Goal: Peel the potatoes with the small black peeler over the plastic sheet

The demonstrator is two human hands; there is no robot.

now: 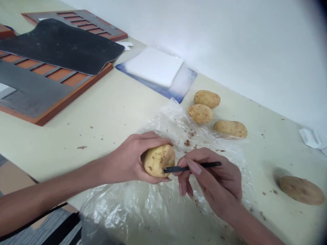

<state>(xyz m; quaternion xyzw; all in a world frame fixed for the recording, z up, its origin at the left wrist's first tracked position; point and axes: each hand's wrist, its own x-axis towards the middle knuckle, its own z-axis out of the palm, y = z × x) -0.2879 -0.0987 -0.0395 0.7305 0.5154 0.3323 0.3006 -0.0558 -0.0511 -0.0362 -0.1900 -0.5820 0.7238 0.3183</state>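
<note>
My left hand (pixel 138 156) is wrapped around a yellow potato (pixel 158 158) with brown spots on its skin. In my right hand (pixel 214 183) is a thin black tool (pixel 178 168), pinched between thumb and fingers like a pen. Its flat tip touches the lower right side of the potato; I cannot make out exactly what kind of tool it is. Both hands are above a crumpled clear plastic sheet (pixel 143 207), which has brown peel scraps (pixel 187 143) scattered on it.
Behind the sheet lie three potatoes (pixel 230 128) in a group. A darker potato (pixel 301 190) sits at the right. White foam sheets (pixel 155 66) rest on a blue-edged board (pixel 185 83). At the left, a black mat (pixel 61 46) covers part of an orange-edged slotted panel (pixel 41 88).
</note>
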